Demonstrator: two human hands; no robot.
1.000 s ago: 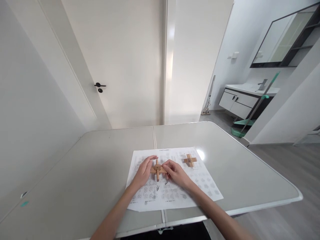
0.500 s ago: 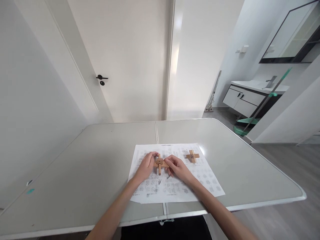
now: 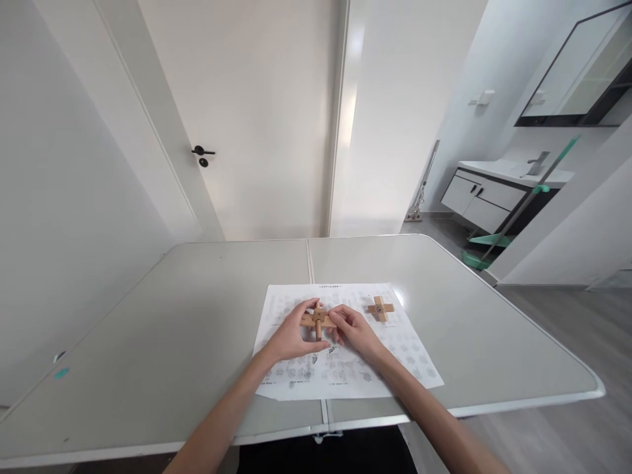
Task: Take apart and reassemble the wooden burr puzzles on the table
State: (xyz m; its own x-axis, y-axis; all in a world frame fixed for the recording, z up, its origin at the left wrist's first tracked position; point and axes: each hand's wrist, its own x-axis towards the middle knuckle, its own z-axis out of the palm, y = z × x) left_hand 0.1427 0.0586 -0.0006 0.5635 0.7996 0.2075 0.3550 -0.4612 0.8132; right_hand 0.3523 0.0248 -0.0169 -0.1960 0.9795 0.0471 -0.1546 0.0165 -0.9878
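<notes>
A wooden cross-shaped puzzle (image 3: 318,320) is held just above a printed paper sheet (image 3: 395,349) on the grey table (image 3: 172,342). My left hand (image 3: 291,336) pinches its left arm with curled fingers. My right hand (image 3: 353,331) grips its right arm from the other side. A second, smaller wooden cross puzzle (image 3: 380,308) lies flat on the sheet to the right, untouched.
The table has a seam down its middle and a rounded right edge. Behind it stand a white door with a black handle (image 3: 202,153) and a white wall. A bathroom vanity (image 3: 488,194) and a green mop (image 3: 523,204) stand at the right.
Both hands have tilted and lifted the wooden cross puzzle slightly; its arms now sit at a different angle. The view has shifted a little.
</notes>
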